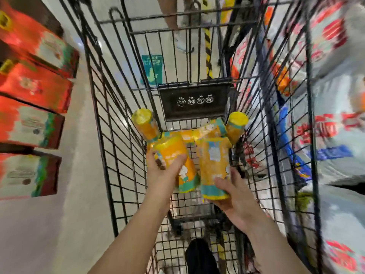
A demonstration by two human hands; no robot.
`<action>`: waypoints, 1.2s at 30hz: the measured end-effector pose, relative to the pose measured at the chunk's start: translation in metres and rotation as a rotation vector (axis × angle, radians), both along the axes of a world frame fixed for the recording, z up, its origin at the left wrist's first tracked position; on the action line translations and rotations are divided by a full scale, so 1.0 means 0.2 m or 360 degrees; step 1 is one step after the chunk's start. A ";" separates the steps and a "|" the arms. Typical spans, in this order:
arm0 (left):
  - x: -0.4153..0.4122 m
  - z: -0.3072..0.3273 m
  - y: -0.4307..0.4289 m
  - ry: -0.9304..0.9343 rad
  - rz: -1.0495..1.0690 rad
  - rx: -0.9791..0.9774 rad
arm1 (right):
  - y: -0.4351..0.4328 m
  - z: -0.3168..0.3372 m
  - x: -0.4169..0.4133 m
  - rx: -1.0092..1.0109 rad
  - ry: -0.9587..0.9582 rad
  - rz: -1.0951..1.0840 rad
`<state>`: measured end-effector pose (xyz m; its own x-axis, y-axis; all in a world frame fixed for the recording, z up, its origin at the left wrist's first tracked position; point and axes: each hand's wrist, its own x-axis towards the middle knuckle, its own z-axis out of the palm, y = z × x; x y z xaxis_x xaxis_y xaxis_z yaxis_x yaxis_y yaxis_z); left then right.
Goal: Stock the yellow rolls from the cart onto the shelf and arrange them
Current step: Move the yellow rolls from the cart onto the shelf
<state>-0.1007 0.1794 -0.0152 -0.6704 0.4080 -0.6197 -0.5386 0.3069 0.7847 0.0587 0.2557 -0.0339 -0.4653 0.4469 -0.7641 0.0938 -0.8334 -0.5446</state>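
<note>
**Both your hands are down in the cart, each grasping a yellow roll.**

The yellow rolls point(197, 133) are heaped mid-frame on the floor of the wire cart point(118, 147). Your left hand point(162, 173) is wrapped round the left roll point(170, 153), thumb on its left side and fingers across its front. Your right hand point(237, 198) clasps the bottom end of the right roll point(214, 161), which stands nearly upright just beside the other. Two more rolls lean in the far corners, one left point(145, 125) and one right point(236, 125), either side of the black flap point(194, 101). The cart's wire walls close in on both your forearms. Outside them are red boxes point(33, 84) at the left of the frame and blurred white bags point(335, 125) at the right. Someone's legs point(173, 20) show at the top.
</note>
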 end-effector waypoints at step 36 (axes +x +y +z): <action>1.11 2.12 -1.39 -0.0222 -0.1708 0.1215 | -2.02 2.21 1.13 0.1888 -0.0205 -0.1208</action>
